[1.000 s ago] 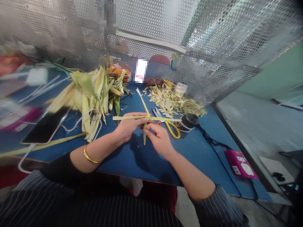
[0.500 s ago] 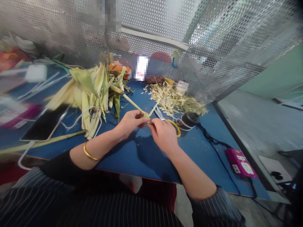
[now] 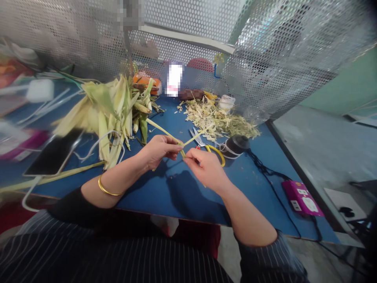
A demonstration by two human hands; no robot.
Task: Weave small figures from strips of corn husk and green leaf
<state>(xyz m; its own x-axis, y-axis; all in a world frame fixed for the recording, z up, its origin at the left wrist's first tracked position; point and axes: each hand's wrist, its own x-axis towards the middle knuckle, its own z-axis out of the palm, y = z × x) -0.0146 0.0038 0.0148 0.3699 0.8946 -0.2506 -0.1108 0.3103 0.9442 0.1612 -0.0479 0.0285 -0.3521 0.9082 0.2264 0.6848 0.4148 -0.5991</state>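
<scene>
Between my hands, above the blue table, are narrow pale-green corn husk strips [image 3: 193,138] that cross one another. My left hand [image 3: 161,150] pinches them where they meet, thumb on top. Just to the right, my right hand [image 3: 207,167] grips a strip end between thumb and forefinger. Partly opened scissors [image 3: 200,140] with yellow handles lie on the table right behind my right hand. A black spool [image 3: 238,144] with white string around it stands to their right. To the left is a heap of corn husks [image 3: 114,112].
Shredded husk scraps [image 3: 203,114] are piled at the back by a perforated metal screen [image 3: 188,37]. A phone [image 3: 54,153] with a white cable lies at left. A purple power strip [image 3: 303,198] with black cords sits at the right edge of the blue table [image 3: 153,196].
My right hand has moved slightly away from my left, so a strip now shows between them. The right-pointing strip has tilted lower, toward the scissors.
</scene>
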